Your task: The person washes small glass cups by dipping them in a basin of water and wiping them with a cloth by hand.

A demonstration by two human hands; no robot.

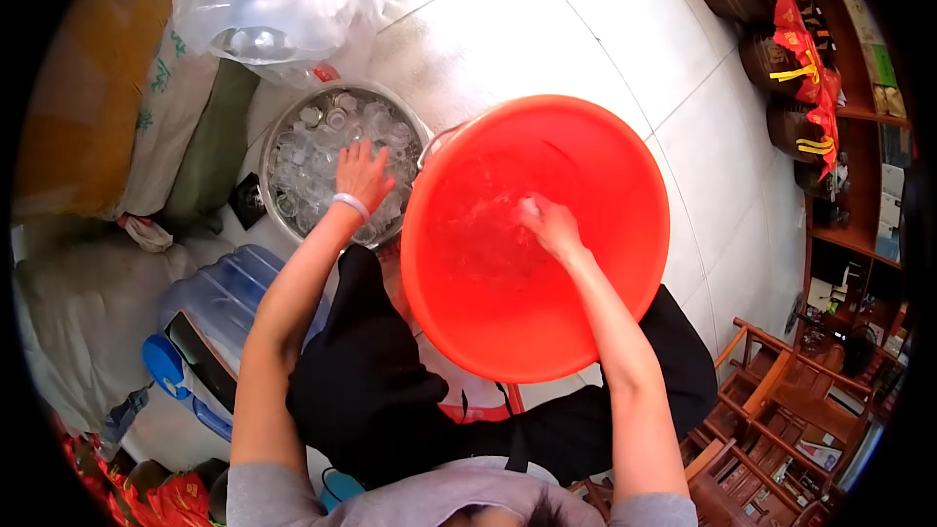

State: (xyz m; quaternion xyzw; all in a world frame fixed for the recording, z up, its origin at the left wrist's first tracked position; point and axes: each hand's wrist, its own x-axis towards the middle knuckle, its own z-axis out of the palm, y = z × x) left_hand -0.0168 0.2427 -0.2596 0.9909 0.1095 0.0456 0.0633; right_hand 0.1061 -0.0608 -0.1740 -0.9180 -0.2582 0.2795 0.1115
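**Clear Pieces: Containers, Hand Positions and Handling**

The red tub (615,185) stood in front of you, between your knees. Its wall looked stiff and smooth. What appeared to be shallow water lay inside, so the tub was probably heavy; the rim offered the surest hold, with a thin handle (426,152) at its left side.

The metal basin (267,190) stood just beside the tub, on your left. Clear pieces (303,161) filled it, jumbled at all angles.

Your left hand (363,176) rested over this heap, fingers spread wide; no piece showed in its grip. Your right hand (552,228) reached inside the tub, fingers drawn narrow on a small pale piece (530,205) whose exact shape was blurred.

The clear pieces looked light and rigid; glass or hard plastic could not be distinguished. They were best treated as fragile and, when wet, slippery: a gentle fingertip hold around the outer wall suited them.
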